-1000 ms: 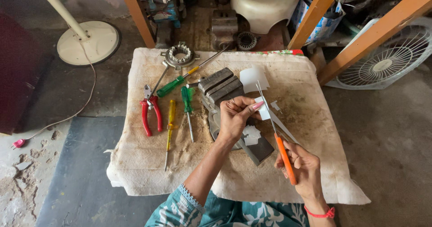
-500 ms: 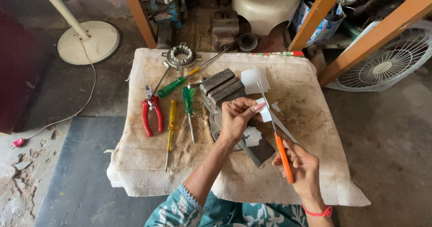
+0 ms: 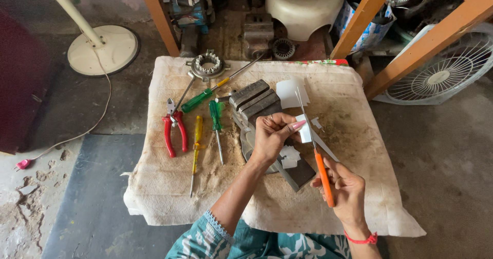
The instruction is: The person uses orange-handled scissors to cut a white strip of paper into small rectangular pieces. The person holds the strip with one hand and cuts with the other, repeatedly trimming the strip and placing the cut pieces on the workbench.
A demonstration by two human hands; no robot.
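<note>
The left hand [image 3: 272,136] pinches a small white paper piece [image 3: 305,131] over the grey metal block [image 3: 257,105] in the middle of the cloth [image 3: 359,136]. The right hand [image 3: 346,187] grips orange-handled scissors [image 3: 314,141], their blades at the paper. The cutting looks partly done: small white scraps [image 3: 288,156] lie just below the left hand, and a bigger white sheet [image 3: 290,92] waits farther back. The red pliers [image 3: 174,128] and screwdrivers [image 3: 215,118] lie untouched on the left. Since half a second ago, almost nothing has moved; the hands stay in place.
</note>
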